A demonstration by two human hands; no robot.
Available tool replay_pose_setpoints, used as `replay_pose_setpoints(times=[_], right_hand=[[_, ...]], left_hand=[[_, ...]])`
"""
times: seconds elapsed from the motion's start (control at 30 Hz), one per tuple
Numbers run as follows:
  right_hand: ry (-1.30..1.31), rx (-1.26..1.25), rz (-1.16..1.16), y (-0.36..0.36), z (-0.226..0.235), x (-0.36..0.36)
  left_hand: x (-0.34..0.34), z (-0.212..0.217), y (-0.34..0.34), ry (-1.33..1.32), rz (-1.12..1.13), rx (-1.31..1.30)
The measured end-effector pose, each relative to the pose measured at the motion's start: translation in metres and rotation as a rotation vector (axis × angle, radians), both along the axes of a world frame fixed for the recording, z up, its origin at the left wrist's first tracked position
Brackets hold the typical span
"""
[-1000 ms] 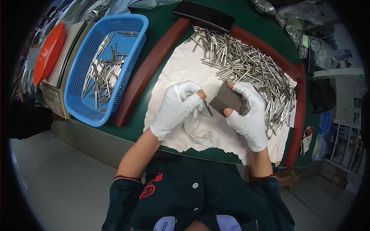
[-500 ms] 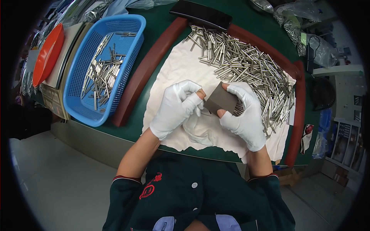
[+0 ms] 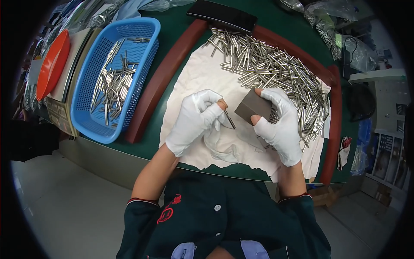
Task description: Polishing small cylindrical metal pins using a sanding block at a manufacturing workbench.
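Observation:
Both my hands wear white gloves with the fingertips cut off. My left hand (image 3: 196,121) pinches a thin metal pin (image 3: 229,118) between thumb and fingers, its end pointing toward a grey block. My right hand (image 3: 280,125) grips that small grey rectangular block (image 3: 253,107) between thumb and forefinger. The pin and the block lie a short gap apart, above a crumpled white cloth (image 3: 202,77). A big heap of shiny metal pins (image 3: 271,64) lies on the cloth just beyond my right hand.
A blue plastic basket (image 3: 142,32) with several metal pins stands at the left. An orange lid (image 3: 51,64) lies farther left. A red-brown padded rail (image 3: 159,86) frames the cloth on the green table (image 3: 172,30). A black flat object (image 3: 222,15) sits at the back.
The pin in my left hand has come away from the block, leaving a small gap. Both hands have stayed over the same part of the cloth.

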State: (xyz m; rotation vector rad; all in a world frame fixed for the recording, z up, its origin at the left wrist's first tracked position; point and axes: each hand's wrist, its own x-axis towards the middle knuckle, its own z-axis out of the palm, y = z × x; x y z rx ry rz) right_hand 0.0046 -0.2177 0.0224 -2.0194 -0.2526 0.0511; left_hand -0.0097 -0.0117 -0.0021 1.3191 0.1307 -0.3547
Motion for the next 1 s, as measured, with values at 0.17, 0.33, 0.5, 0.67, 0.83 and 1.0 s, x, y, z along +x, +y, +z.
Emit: replay_pose_setpoints(times=[0.17, 0.33, 0.5, 0.67, 0.83, 1.0], right_hand=[[0.013, 0.045, 0.204, 0.0049, 0.0025, -0.0022], [-0.082, -0.067, 0.142, 0.0038, -0.0035, -0.0024], [-0.080, -0.118, 0.096, 0.0035, -0.0024, -0.0020], [-0.088, -0.122, 0.123, 0.0014, 0.0001, -0.0022], [0.009, 0.058, 0.233, 0.0009, 0.0019, -0.0026], [-0.022, -0.012, 0.200, 0.0006, 0.0034, -0.0030]], left_hand=[[-0.0015, -0.0016, -0.0048, -0.025, -0.020, 0.032], [-0.0032, -0.0043, -0.0072, -0.108, -0.025, 0.058], [-0.0030, -0.0030, -0.0074, -0.114, -0.025, 0.074], [-0.0033, -0.0010, -0.0068, -0.122, -0.032, 0.102], [-0.0041, -0.0040, -0.0055, -0.146, -0.047, 0.103], [-0.0057, -0.0042, -0.0047, -0.157, -0.051, 0.098]])
